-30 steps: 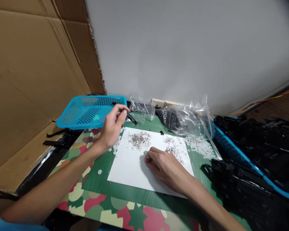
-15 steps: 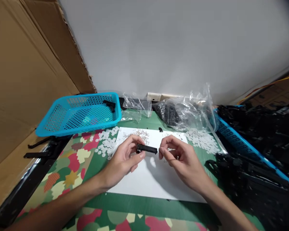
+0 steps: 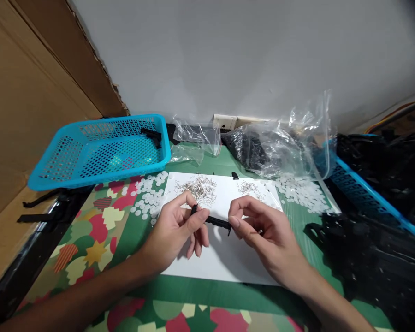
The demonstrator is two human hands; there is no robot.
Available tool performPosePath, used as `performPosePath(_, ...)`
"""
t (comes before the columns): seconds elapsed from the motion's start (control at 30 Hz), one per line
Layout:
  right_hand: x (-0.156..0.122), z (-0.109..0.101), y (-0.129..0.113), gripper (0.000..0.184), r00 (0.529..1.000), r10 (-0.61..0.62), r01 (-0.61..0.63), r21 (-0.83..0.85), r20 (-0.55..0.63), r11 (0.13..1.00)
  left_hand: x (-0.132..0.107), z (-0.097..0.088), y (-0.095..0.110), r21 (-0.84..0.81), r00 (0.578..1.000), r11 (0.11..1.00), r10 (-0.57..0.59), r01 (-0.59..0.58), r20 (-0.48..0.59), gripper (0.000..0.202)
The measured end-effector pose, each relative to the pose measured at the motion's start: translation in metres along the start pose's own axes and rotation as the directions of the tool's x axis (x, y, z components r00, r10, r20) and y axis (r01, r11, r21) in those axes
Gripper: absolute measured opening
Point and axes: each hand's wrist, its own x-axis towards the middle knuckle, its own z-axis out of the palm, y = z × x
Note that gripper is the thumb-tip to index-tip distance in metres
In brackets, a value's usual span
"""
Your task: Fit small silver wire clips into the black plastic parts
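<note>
My left hand (image 3: 178,230) grips a slender black plastic part (image 3: 217,222) near its left end, between thumb and fingers, above the white sheet. The part slopes slightly down to the right, and the fingers hide some of its left side. At its right end is my right hand (image 3: 263,233), thumb and index finger pinched together and meeting the tip. Anything small within that pinch is too hidden to make out. Beyond the hands, a pile of tiny thin metal pieces (image 3: 202,188) and a smaller pile (image 3: 249,188) lie on the white sheet (image 3: 214,258).
A blue basket (image 3: 38,177) at left holds a black part (image 3: 152,136). White discs (image 3: 147,198) lie beside the sheet, with more discs (image 3: 302,191) at right. Clear bags (image 3: 263,147) stand at the back. Black parts (image 3: 373,263) are heaped at right, near another blue basket (image 3: 376,198).
My right fingertips have come up to the right end of the black part, from which they were apart. The part has turned in my left fingers. The view has shifted slightly.
</note>
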Motion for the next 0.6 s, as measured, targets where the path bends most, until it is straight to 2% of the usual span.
performPosePath(0.23, -0.003, 0.008, 0.002, 0.023, 1.000, 0.005, -0.005, 0.005, 0.009, 1.000, -0.008, 0.004, 0.002, 0.064, 0.985, 0.994, -0.092, 0.083, 0.143, 0.034)
performPosePath(0.33, -0.003, 0.012, 0.003, 0.023, 1.000, 0.009, -0.010, 0.021, 0.025, 1.000, -0.011, 0.005, 0.001, 0.113, 0.980, 0.987, -0.128, 0.112, 0.154, 0.033)
performPosePath(0.6, -0.003, 0.016, 0.002, 0.021, 1.000, -0.014, 0.014, -0.031, -0.012, 0.999, -0.014, 0.003, 0.002, 0.143, 0.982, 0.987, -0.101, 0.078, 0.160, 0.032)
